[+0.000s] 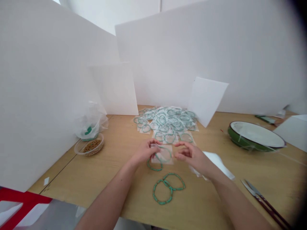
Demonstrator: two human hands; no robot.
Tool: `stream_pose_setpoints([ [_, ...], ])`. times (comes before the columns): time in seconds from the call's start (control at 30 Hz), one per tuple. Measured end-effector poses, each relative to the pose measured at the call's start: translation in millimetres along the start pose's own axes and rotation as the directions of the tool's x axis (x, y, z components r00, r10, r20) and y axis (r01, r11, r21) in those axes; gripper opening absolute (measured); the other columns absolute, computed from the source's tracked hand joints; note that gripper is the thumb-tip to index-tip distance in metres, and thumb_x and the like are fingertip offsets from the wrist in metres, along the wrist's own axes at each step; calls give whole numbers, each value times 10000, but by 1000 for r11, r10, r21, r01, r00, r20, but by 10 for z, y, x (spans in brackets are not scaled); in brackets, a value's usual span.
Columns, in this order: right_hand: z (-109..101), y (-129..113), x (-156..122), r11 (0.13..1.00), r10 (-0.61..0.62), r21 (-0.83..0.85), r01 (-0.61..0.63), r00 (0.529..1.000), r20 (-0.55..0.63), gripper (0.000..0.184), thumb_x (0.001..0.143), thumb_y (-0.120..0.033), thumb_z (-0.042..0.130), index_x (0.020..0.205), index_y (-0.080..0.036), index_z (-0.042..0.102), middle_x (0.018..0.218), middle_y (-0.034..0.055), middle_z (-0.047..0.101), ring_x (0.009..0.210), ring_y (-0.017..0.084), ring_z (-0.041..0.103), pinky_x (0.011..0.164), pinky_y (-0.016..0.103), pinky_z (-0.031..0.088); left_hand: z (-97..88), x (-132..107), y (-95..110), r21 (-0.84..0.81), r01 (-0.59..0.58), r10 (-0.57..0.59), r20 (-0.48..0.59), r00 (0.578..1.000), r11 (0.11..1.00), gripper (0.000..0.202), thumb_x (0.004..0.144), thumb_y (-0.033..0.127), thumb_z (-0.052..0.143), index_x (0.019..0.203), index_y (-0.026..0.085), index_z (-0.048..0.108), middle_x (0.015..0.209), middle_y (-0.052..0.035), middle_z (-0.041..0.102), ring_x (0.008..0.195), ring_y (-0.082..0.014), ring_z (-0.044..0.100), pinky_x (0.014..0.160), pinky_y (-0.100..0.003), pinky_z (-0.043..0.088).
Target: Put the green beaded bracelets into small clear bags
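Observation:
My left hand [145,152] has its fingers pinched at the left edge of a small clear plastic bag [169,159] with a turquoise bead bracelet in it. My right hand [189,155] hovers just right of the bag, thumb and fingers apart, holding nothing visible. Under the left fingers lies a loose bead bracelet [155,169], partly hidden by the hand. Closer to me, a round green bracelet [162,202] overlaps another bracelet [177,189] on the table. Behind both hands spreads a large heap of bagged bracelets [169,119].
Empty-looking clear bags [217,164] are stacked beside my right wrist. Scissors [261,199] lie at the front right, and a green enamel basin [256,137] stands behind. Left are a tub of brown beads [92,146] and a plastic-lined bowl of green beads [88,131]. White boards [206,99] enclose the table.

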State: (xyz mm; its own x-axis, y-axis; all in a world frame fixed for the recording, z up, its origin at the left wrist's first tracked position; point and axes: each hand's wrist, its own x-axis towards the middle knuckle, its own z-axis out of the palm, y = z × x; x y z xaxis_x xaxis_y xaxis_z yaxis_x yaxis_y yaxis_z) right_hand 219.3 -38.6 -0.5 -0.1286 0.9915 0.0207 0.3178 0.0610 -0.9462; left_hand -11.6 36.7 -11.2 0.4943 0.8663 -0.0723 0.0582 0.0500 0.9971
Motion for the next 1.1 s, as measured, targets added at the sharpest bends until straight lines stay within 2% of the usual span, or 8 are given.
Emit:
stream_pose_setpoints([
  [0.07,-227,109,19,958,24,-278,-71,985,-171,365,838,-409,605,1130,-195,551,834,41,704,777,208,667,732,326,475,-62,68,-28,-102,-28,13,-139,990,994,430,710,379,751,1061,172,612,731,4,632,508,-63,525,496,-192,395],
  [0.2,-587,389,-8,550,117,-745,-378,918,-379,247,819,-322,630,984,-141,662,830,126,708,777,255,667,665,324,432,-113,146,-94,-156,-76,46,-189,981,985,685,801,567,643,1374,260,427,1338,-150,556,1132,-228,611,880,-326,490],
  [0.3,-662,524,-82,429,182,-798,-424,905,-384,114,742,-239,676,770,-129,691,759,158,695,748,287,672,621,325,405,-107,143,-157,107,-106,127,-216,968,989,731,847,599,559,1457,267,332,1529,-160,346,1392,-286,369,1080,-431,359],
  [0.4,-628,557,-132,347,216,-833,-430,901,-375,54,703,-181,677,674,-135,678,718,163,687,713,285,674,588,318,387,-96,104,-194,464,-196,295,-149,944,864,612,825,511,628,1348,217,511,1528,-157,351,1444,-317,249,1148,-488,229],
  [0.53,-584,517,-122,305,226,-856,-417,905,-360,38,716,-140,655,695,-130,685,747,174,692,735,279,679,588,316,387,-90,51,-194,747,-210,324,-8,946,631,452,765,347,711,1197,233,644,1443,-160,461,1378,-345,359,1119,-495,247],
  [0.67,-568,456,-95,293,243,-869,-399,910,-336,60,727,-143,669,669,-135,683,752,171,689,745,275,684,599,311,399,-119,71,-212,819,-66,246,-94,965,570,639,677,304,766,1275,196,569,1217,-178,612,1158,-349,546,985,-441,378],
  [0.9,-499,394,-95,266,226,-887,-377,919,-323,94,740,-92,631,785,-115,710,838,188,710,810,294,689,617,306,413,-194,161,-276,399,-20,142,-277,950,917,370,564,239,803,890,196,634,699,4,617,683,-174,575,676,-273,421],
  [1.1,-558,413,-113,293,204,-872,-391,917,-342,82,739,-134,622,708,-140,698,771,174,713,740,283,689,573,304,402,-337,628,86,171,-82,139,-349,927,982,326,736,407,706,916,158,597,637,21,557,529,-101,499,565,-239,406],
])
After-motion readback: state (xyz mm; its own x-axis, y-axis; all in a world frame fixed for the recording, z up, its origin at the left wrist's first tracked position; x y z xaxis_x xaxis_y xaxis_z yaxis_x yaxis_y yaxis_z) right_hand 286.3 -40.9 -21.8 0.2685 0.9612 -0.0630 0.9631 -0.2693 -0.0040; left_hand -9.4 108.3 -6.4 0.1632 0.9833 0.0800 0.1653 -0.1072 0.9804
